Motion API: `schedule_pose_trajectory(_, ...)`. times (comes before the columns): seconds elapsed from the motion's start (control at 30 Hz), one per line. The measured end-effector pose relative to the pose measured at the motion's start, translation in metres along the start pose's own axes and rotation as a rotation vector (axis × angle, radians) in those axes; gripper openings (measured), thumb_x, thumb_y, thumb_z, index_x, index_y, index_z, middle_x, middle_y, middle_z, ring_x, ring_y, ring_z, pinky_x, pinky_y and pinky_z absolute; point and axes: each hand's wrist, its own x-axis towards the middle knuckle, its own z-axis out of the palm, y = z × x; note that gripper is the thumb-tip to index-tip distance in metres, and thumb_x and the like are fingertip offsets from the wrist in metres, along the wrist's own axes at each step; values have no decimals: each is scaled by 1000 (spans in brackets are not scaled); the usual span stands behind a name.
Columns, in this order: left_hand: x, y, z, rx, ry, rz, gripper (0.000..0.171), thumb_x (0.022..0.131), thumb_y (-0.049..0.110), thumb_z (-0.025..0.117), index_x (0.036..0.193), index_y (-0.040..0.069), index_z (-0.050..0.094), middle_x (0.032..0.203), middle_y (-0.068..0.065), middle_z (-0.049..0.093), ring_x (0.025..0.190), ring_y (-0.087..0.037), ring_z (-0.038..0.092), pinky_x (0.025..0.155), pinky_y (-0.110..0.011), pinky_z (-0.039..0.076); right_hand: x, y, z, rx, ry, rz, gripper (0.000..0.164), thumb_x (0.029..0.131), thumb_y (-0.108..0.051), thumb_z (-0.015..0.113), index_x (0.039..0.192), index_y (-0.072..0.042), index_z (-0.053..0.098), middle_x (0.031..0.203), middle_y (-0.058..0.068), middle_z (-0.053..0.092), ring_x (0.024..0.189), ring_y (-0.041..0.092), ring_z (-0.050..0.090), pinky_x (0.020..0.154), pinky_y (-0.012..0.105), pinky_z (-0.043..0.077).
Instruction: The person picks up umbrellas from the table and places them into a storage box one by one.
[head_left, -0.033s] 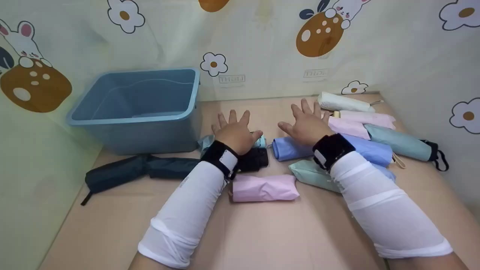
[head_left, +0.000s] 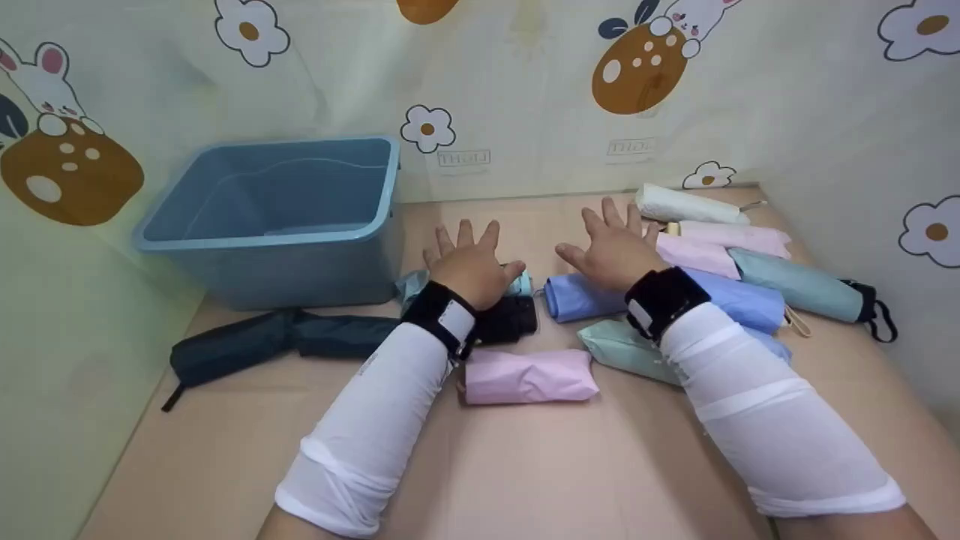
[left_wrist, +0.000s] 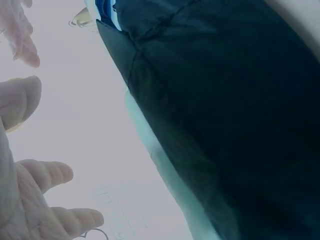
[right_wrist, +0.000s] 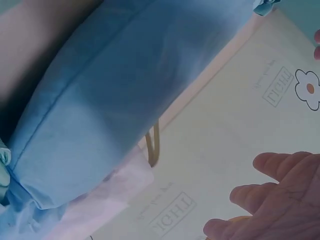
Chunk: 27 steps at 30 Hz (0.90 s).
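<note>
My left hand point(head_left: 469, 270) is held with spread, straight fingers above a black folded umbrella point(head_left: 510, 321) and a light-blue one, partly hiding both. In the left wrist view a dark folded umbrella point(left_wrist: 210, 100) lies beyond the fingers, apart from them. My right hand point(head_left: 616, 253), fingers also spread, is over the far side of a blue folded umbrella point(head_left: 585, 297), whose middle is hidden by the wrist. That blue umbrella point(right_wrist: 115, 100) fills much of the right wrist view, with no finger around it. A pink folded umbrella point(head_left: 529, 376) lies nearer, between the forearms.
A blue plastic bin point(head_left: 270, 271) stands at the back left. Dark umbrellas point(head_left: 232, 349) lie before it. To the right are a mint umbrella point(head_left: 626, 349), a teal one point(head_left: 799, 285), pink ones point(head_left: 697, 253) and a white one point(head_left: 690, 204). A patterned wall covering point(head_left: 525, 97) bounds the table.
</note>
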Motion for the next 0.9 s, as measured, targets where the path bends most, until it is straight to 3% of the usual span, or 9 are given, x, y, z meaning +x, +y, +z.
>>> schedule_pose_trajectory(0.17, -5, -2, -7, -9, 21, 36, 84, 102, 70, 46, 169, 28, 20, 176, -19, 12, 161, -53, 1, 126, -70, 13, 0, 0, -1, -2, -8, 0, 88, 105, -65, 43, 168, -8, 20, 176, 24, 2, 158, 56, -10, 120, 80, -2)
schedule_pose_trajectory(0.3, -18, -13, -22, -87, 92, 135, 79, 104, 63, 51, 168, 23, 27, 174, -16, 24, 162, -45, 16, 128, -62, 19, -4, 2, -6, 8, -23, -11, 88, 105, -65, 43, 168, -9, 18, 176, 23, -1, 159, 55, -12, 120, 79, -5)
schedule_pose_trajectory(0.43, -34, -43, -45, -167, 214, 295, 64, 106, 47, 57, 161, 17, 42, 165, -10, 46, 153, -31, 42, 125, -51, 34, -11, 8, -12, 16, -27, -27, 87, 106, -63, 44, 168, -8, 19, 176, 24, -1, 159, 56, -11, 120, 78, -5)
schedule_pose_trajectory(0.53, -43, -75, -62, -162, 329, 343, 54, 105, 39, 61, 153, 14, 54, 154, -9, 58, 144, -29, 54, 120, -49, 42, -15, 12, -15, 10, -22, -40, 86, 106, -62, 45, 167, -6, 22, 175, 26, 0, 158, 57, -8, 119, 80, -4)
schedule_pose_trajectory(0.6, -47, -101, -73, -140, 397, 312, 53, 103, 37, 65, 149, 13, 58, 151, -12, 61, 142, -32, 54, 119, -52, 41, -18, 14, -16, 2, -21, -45, 85, 106, -61, 45, 167, -6, 23, 175, 27, 2, 158, 58, -7, 118, 81, -3)
schedule_pose_trajectory(0.7, -52, -141, -87, -126, 443, 220, 58, 99, 38, 71, 148, 11, 58, 151, -17, 59, 143, -39, 50, 121, -60, 35, -21, 17, -17, -2, -21, -49, 85, 106, -62, 45, 166, -5, 24, 175, 27, 3, 158, 57, -6, 118, 81, -3)
schedule_pose_trajectory(0.77, -56, -167, -95, -105, 429, 155, 66, 96, 43, 75, 151, 11, 56, 154, -21, 55, 146, -45, 45, 121, -65, 28, -22, 18, -17, 2, -22, -50, 86, 105, -62, 45, 166, -6, 24, 175, 27, 2, 158, 57, -6, 118, 81, -3)
schedule_pose_trajectory(0.9, -61, -212, -105, -40, 341, 51, 86, 89, 54, 79, 157, 12, 47, 160, -26, 45, 148, -53, 33, 120, -73, 17, -25, 22, -19, 19, -26, -56, 87, 105, -63, 46, 166, -6, 24, 175, 26, 2, 158, 57, -7, 118, 81, -3)
